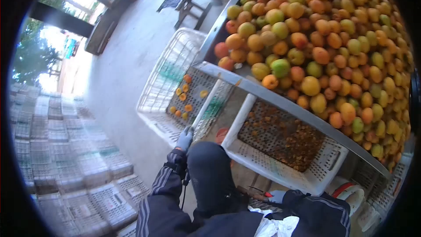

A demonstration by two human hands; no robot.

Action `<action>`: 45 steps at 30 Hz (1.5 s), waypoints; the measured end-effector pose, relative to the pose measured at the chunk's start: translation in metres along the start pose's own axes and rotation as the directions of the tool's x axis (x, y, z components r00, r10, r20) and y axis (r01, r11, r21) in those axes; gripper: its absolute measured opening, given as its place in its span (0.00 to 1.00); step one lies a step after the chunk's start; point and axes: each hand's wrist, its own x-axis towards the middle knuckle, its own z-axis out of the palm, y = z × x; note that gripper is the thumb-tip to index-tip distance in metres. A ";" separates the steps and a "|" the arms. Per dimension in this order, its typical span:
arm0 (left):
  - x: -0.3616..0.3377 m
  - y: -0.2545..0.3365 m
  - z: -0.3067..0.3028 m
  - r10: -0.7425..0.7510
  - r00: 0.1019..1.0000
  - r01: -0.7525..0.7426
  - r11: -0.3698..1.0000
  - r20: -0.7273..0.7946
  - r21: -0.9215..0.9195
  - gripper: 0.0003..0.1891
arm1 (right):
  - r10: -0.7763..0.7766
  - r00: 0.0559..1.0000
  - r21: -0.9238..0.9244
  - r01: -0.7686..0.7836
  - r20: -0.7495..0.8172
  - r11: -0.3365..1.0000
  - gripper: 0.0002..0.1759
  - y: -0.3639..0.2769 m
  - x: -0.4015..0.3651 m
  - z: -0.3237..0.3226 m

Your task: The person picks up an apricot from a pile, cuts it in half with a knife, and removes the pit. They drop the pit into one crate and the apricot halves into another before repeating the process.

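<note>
Left hand (184, 138), grey-gloved, rests at the near end of the rim of a white plastic crate (158, 128); fingers partly hidden, cannot tell how firmly they close; right hand (276, 196), also gloved, lies low beside the knee, against a slim red-and-brown tool (259, 192); its fingers are mostly hidden by the sleeve, grip cannot be told.

The crate stands on the floor (118, 79) just off the left corner of the metal-edged desk (280, 103); several orange apricot halves (185, 87) lie scattered on its perforated bottom; a second white crate (272, 170) sits below the desk's near edge, with small brown pieces (302, 147) gathered mostly toward its right end; whole apricots (311, 86), green to orange-red, lie heaped on the desk, reaching its near edge.
</note>
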 end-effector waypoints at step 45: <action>-0.212 0.266 0.193 0.665 0.213 0.621 0.473 0.716 -0.625 0.20 | 0.086 -0.278 -0.202 0.847 -0.957 0.492 0.13 -0.085 -0.200 -0.032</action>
